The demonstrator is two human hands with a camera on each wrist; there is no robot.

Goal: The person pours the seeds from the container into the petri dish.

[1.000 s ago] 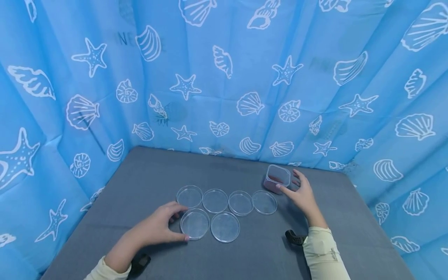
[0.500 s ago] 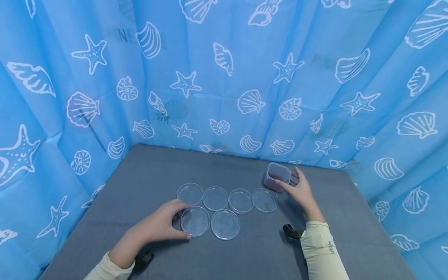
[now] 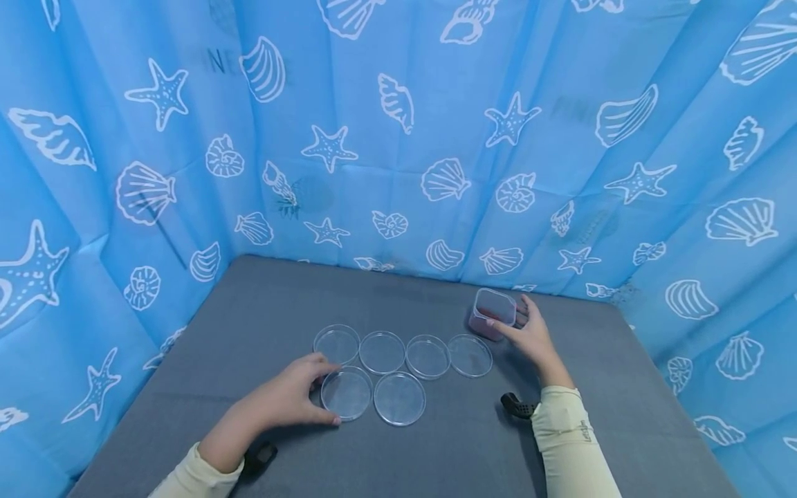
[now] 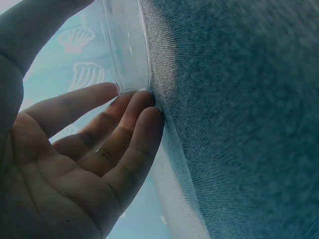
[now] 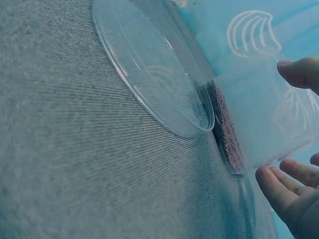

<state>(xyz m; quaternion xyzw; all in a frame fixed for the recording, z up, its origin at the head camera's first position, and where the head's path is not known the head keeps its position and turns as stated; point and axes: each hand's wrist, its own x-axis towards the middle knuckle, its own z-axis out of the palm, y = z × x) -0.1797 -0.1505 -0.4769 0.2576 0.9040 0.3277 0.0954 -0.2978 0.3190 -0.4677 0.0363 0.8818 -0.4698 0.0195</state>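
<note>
My left hand (image 3: pixel 289 394) spans the left side of a clear petri dish (image 3: pixel 346 393), the left one in the front row. Its thumb is at the near rim and its fingers at the far left rim. In the left wrist view, several fingertips touch the edge of that dish (image 4: pixel 127 47). At the back right, my right hand (image 3: pixel 532 339) holds a clear square plastic tub (image 3: pixel 495 304) between thumb and fingers. The right wrist view shows a layer of small purplish-pink granules (image 5: pixel 227 127) at the bottom of the tub.
Behind the front dish runs a row of several petri dishes (image 3: pixel 382 353); another petri dish (image 3: pixel 400 399) lies to its right. All rest on a grey cloth-covered table (image 3: pixel 411 463). A blue curtain (image 3: pixel 398 166) with white shells encloses the back and sides.
My left hand has edged slightly closer round the front-left dish. The right thumb has shifted a little left across the tub. The dishes and tub stay in place; the head view has tilted slightly.
</note>
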